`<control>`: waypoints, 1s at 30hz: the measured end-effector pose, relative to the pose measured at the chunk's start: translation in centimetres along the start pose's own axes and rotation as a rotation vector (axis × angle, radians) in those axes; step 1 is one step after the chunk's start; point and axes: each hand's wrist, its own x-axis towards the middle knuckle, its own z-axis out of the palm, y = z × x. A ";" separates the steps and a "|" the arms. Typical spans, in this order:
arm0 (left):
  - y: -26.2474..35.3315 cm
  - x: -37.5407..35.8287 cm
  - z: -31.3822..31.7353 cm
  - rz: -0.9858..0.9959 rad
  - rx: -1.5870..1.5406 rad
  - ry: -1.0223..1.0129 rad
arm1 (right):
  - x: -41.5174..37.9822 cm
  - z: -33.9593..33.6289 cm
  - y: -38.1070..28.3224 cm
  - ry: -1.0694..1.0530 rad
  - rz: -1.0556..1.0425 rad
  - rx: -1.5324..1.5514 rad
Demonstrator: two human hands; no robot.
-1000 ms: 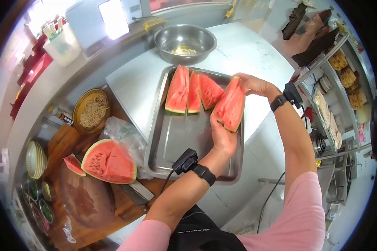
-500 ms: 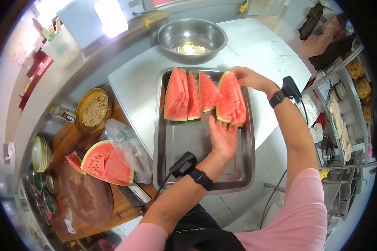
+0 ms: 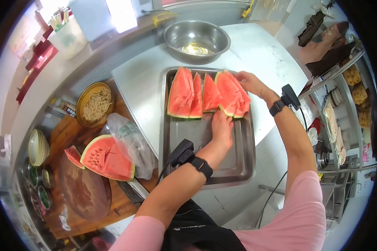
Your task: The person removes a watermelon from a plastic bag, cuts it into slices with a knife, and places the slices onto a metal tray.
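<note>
Cut watermelon slices (image 3: pixel 232 94) lie at the right end of a row in a rectangular steel tray (image 3: pixel 184 178), leaning against one another. My left hand (image 3: pixel 223 130) is at their lower rind edge, fingers bent against it and partly hidden. At their upper right side, my right hand (image 3: pixel 252 85) has its fingers curled in against the slices. To the left in the same row stand more watermelon slices (image 3: pixel 181 95), a narrow slice (image 3: pixel 196 98) and a short wedge (image 3: pixel 211 94). The lower half of the tray shows bare metal.
Behind the tray sits a steel bowl (image 3: pixel 197 42) on the white table (image 3: pixel 264 46). A large watermelon piece (image 3: pixel 109 161), a plastic bag (image 3: pixel 132 144), a round cutting board (image 3: pixel 83 188) and a bowl of noodles (image 3: pixel 95 104) are at left. A shelf rack (image 3: pixel 343 104) stands right.
The right-hand slices have swung and spread toward the right, their lower ends shifting up and right. My left hand has turned and closed in at their lower edge. The camera view has shifted slightly.
</note>
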 end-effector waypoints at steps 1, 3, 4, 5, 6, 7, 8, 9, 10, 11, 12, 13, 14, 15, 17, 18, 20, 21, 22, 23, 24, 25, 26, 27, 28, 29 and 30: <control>0.1 0.4 0.0 0.020 0.085 -0.013 | -1.2 0.2 -0.6 0.022 0.050 -0.019; 0.0 1.1 0.1 0.032 0.116 0.018 | -2.6 0.4 -0.6 0.016 0.047 -0.030; -0.1 1.4 0.1 0.040 0.159 0.054 | -3.3 0.5 -0.3 0.014 0.045 -0.028; -0.2 1.6 -0.1 0.037 0.156 0.051 | -3.6 0.8 0.6 0.052 0.073 0.174; -0.2 1.8 -0.2 0.031 0.084 0.016 | -4.3 1.1 0.1 0.054 0.074 0.171; -0.2 2.0 -0.4 0.025 0.014 -0.016 | -4.8 1.4 -0.3 0.070 0.119 0.268; -0.3 2.4 -0.4 0.022 0.014 -0.014 | -5.3 1.9 -0.8 0.085 0.166 0.368; -0.1 2.4 -0.2 0.024 -0.019 -0.009 | -5.8 2.3 -1.5 0.068 0.163 0.373; 0.1 2.4 0.0 0.027 -0.050 -0.005 | -5.9 2.4 -1.4 0.068 0.165 0.376; 0.1 2.2 0.2 0.024 -0.046 -0.003 | -6.1 2.4 -1.2 0.063 0.121 0.273; 0.1 1.9 0.4 0.019 -0.094 -0.004 | -6.2 2.3 -1.1 0.060 0.077 0.171; 0.4 1.7 0.5 0.015 -0.142 -0.007 | -6.4 2.1 -1.5 0.027 0.059 0.141; 0.7 1.6 0.5 0.012 -0.139 -0.005 | -6.3 2.2 -1.2 0.029 0.062 0.144; 0.8 1.8 0.3 -0.003 -0.141 -0.041 | -6.3 2.6 -0.9 0.145 -0.023 -0.008; 1.0 1.9 -0.4 -0.028 -0.139 -0.077 | -6.7 3.1 -0.5 0.265 -0.098 -0.159; 1.1 2.4 -1.1 -0.017 -0.089 -0.053 | -7.0 3.7 -1.0 0.551 -0.186 -0.233; 2.1 2.3 -2.0 -0.011 -0.036 -0.029 | -8.3 6.0 -2.5 0.781 -0.198 -0.186; 3.0 1.3 -2.3 -0.018 0.041 -0.019 | -9.7 7.5 -3.1 0.728 -0.119 -0.063; 3.8 0.4 -2.6 -0.031 0.126 -0.013 | -10.6 9.2 -1.9 0.562 -0.066 0.127; 4.3 -0.5 -3.0 -0.047 0.145 -0.018 | -11.4 11.0 -1.7 0.469 -0.043 0.330; 4.7 -1.5 -3.4 -0.025 0.208 -0.040 | -12.0 12.2 -3.1 0.393 0.181 0.604; 5.2 -2.8 -3.5 0.002 0.267 -0.060 | -11.9 13.2 -3.2 0.376 0.274 0.791; 5.8 -4.2 -3.6 -0.003 0.279 -0.060 | -11.8 13.7 -3.4 0.382 0.275 0.802; 6.7 -6.2 -3.3 0.021 0.374 -0.085 | -11.7 14.1 -3.8 0.429 0.311 0.886; 7.5 -8.0 -3.2 0.047 0.465 -0.106 | -11.7 14.3 -4.0 0.469 0.348 0.970; 8.2 -9.6 -3.7 0.052 0.470 -0.095 | -11.9 14.3 -4.3 0.458 0.348 0.978; 8.9 -11.3 -4.5 0.115 0.605 -0.164 | -12.5 14.2 -4.6 0.375 0.337 1.015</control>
